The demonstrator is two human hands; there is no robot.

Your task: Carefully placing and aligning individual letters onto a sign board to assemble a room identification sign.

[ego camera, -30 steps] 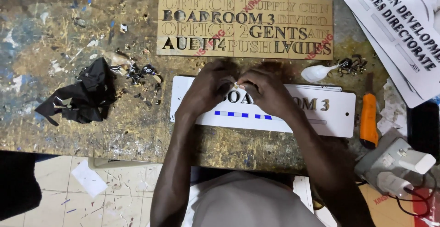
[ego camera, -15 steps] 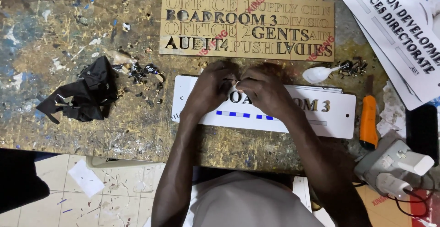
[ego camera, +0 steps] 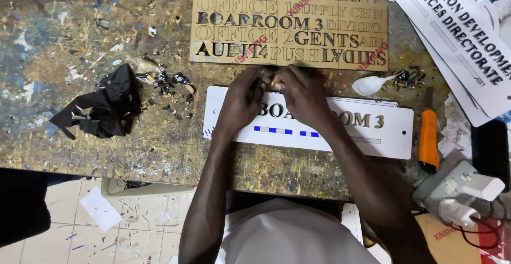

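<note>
sign point(ego camera: 372, 131): flat white rectangular plate, smooth, rounded corners, raised gold letters along its face and a blue dashed strip below them. it lies on a worn, paint-stained bench point(ego camera: 80, 61), just below a tan board point(ego camera: 340, 29) cut through with letter shapes. left hand point(ego camera: 242, 101) and right hand point(ego camera: 301, 96) rest on the sign's upper left part, fingertips meeting at its top edge, fingers curled close; whether they pinch anything there cannot be told. crumpled black film point(ego camera: 101, 107) lies well left. an orange knife point(ego camera: 428, 139) lies just right of the sign.
</note>
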